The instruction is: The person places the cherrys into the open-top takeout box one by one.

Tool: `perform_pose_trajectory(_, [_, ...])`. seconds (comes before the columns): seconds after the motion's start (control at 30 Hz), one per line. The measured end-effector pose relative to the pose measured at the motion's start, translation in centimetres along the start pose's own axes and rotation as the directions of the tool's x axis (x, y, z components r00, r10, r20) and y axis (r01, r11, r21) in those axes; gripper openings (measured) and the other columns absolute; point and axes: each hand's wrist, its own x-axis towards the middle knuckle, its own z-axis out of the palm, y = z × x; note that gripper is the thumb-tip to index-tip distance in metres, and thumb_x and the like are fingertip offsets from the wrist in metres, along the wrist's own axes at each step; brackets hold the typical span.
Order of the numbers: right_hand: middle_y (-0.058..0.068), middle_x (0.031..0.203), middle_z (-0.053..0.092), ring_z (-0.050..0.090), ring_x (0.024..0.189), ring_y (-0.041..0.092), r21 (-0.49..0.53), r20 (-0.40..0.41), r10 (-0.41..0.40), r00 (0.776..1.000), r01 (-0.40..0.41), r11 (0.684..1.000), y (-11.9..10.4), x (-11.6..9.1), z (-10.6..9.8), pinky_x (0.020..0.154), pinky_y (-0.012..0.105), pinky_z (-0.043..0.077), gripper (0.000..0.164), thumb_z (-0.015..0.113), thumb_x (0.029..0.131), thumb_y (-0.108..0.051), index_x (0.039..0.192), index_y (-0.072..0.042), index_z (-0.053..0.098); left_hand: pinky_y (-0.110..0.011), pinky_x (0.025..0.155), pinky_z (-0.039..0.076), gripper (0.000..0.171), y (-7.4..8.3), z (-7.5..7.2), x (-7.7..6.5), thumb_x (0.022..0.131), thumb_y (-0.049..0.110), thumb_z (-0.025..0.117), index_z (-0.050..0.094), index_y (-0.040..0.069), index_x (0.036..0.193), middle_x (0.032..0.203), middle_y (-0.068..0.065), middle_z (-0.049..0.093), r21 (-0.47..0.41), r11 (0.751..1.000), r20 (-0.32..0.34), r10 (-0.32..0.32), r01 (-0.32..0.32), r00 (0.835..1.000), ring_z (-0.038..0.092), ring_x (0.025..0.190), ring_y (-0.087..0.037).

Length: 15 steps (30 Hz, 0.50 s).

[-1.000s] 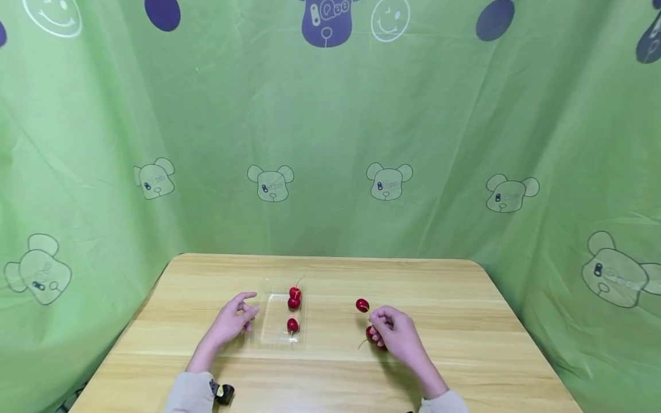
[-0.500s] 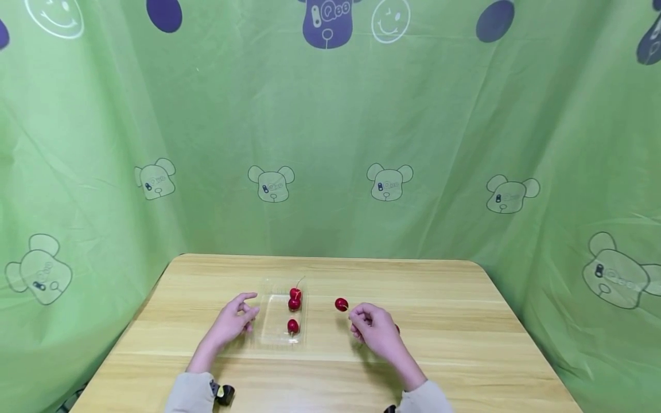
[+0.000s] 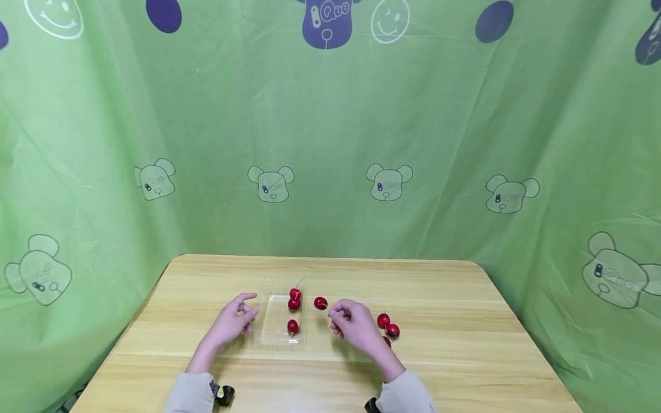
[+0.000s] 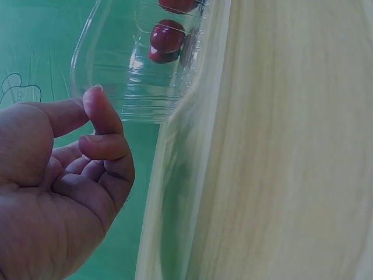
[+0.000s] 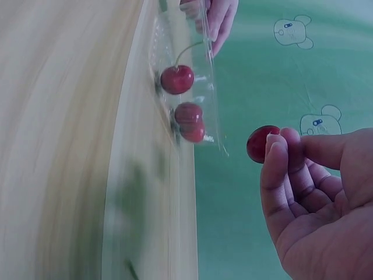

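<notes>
The right hand (image 3: pixel 356 326) pinches a glossy cherry (image 5: pixel 257 145), partly hidden by fingertips (image 5: pixel 276 153); the left hand (image 3: pixel 232 320), loose, is beside the clear plastic box (image 3: pixel 272 331).

Seems to read "Qee" on the purple bear (image 3: pixel 327 23) on green cloth (image 3: pixel 320 103). Blurs past reading on outlined bear heads (image 3: pixel 272 184).

You see deep red cherries (image 3: pixel 321 303), your pale grey sleeves (image 3: pixel 190 393), a yellowish wood-grained table (image 3: pixel 444 298) and a green curtain (image 3: pixel 330 115) with purple and white prints.
</notes>
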Motion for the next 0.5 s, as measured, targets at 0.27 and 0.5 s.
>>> perform_pose_trajectory(0.27, [0.007, 0.077, 0.069, 0.064, 0.066, 0.013, 0.017, 0.037, -0.013, 0.999, 0.012, 1.000, -0.7, 0.9, 1.4, 0.060, 0.034, 0.061, 0.014, 0.063, 0.104, -0.013, 0.096, -0.003, 0.069, -0.026, 0.055, 0.052, 0.054, 0.2, 0.0, -0.1, 0.103, 0.012, 0.064, 0.045, 0.003, 0.152, 0.092, -0.013, 0.062, 0.011, 1.000, -0.001, 0.008, -0.008, 1.000, 0.062, 0.065, -0.020])
perform_pose_trajectory(0.5, [0.008, 0.078, 0.069, 0.063, 0.066, 0.014, 0.034, 0.071, -0.010, 0.997, 0.008, 0.999, -0.8, 1.4, 2.5, 0.058, 0.026, 0.058, 0.014, 0.064, 0.103, -0.013, 0.100, 0.000, 0.069, -0.027, 0.056, 0.053, 0.054, 0.1, 0.0, -0.1, 0.103, 0.012, 0.064, 0.046, 0.003, 0.153, 0.093, -0.014, 0.063, 0.006, 1.000, 0.001, 0.006, -0.006, 1.000, 0.063, 0.066, -0.019])
